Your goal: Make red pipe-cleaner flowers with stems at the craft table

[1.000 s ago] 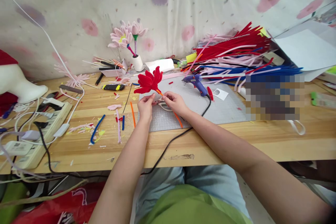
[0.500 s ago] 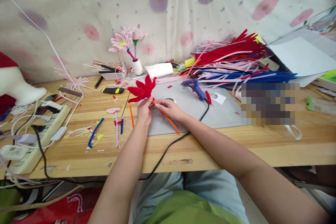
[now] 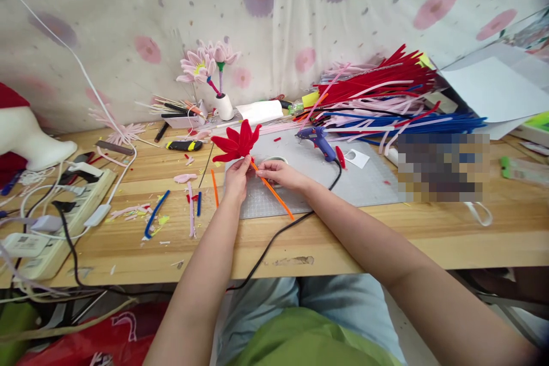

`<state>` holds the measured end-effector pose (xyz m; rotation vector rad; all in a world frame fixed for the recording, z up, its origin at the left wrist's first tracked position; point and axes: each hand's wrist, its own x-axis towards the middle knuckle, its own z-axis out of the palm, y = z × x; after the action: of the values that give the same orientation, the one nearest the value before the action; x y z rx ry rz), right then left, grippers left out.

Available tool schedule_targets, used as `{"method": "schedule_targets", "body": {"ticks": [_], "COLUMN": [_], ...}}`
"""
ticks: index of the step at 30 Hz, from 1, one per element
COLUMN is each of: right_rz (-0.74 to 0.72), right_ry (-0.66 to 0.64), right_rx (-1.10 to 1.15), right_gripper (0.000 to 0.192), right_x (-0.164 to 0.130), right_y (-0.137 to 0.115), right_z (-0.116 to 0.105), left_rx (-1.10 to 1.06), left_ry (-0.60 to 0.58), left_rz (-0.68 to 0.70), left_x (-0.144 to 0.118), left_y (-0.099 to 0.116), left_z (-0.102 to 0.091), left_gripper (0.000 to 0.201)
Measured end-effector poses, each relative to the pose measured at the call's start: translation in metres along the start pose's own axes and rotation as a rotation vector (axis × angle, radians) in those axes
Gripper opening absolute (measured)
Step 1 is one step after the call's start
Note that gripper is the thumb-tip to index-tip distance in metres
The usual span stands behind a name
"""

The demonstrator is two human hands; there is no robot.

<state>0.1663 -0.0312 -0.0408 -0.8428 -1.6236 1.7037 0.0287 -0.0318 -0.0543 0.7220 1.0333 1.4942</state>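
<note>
While red flower [image 3: 235, 143] is pinched at base by left hand [image 3: 237, 176] above grey mat [image 3: 364, 183], orange stem [image 3: 274, 194] is gripped by closed fingers of right hand [image 3: 281, 174], slanting down to mat edge

White vase [image 3: 224, 106] at wall: pink flowers [image 3: 206, 63] stood in it. Patch right of mat blurred, contents unreadable. Tape roll [image 3: 278, 159] partly hidden behind right hand. Blue glue gun [image 3: 317, 140] laid on mat, black cord [image 3: 274, 240] run under right forearm. Pipe cleaners [image 3: 381, 97] heaped behind
</note>
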Motion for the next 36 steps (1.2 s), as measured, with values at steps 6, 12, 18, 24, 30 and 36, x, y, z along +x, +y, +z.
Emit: {"method": "schedule_targets", "body": {"ticks": [6, 12, 18, 24, 30, 36], "right_rz": [-0.04, -0.098, -0.124, -0.138, -0.08, 0.036], "right_ry": [0.012, 0.214, 0.328, 0.285, 0.28, 0.292], "right_rx": [-0.025, -0.371, -0.932, -1.059, -0.819, -0.906], "right_gripper": [0.033, 0.025, 0.012, 0.014, 0.049, 0.032], "right_x": [-0.005, -0.002, 0.005, 0.011, 0.022, 0.04], "right_y": [-0.004, -0.013, -0.019, -0.017, -0.01, -0.004], "right_z": [-0.007, -0.01, -0.003, 0.011, 0.009, 0.035], "left_rx": [0.002, -0.022, -0.065, -0.137, -0.217, -0.451], "left_ry": [-0.032, 0.057, -0.004, 0.096, 0.139, 0.101], "left_rz": [-0.016, -0.036, -0.109, -0.125, 0.027, -0.044], "left_x": [0.0, -0.002, -0.005, -0.002, 0.007, 0.013], "left_y": [0.003, 0.008, 0.011, 0.014, 0.038, 0.07], "left_z": [0.001, 0.004, 0.004, 0.001, -0.016, -0.046], "left_gripper": [0.035, 0.021, 0.019, 0.006, 0.003, 0.017]}}
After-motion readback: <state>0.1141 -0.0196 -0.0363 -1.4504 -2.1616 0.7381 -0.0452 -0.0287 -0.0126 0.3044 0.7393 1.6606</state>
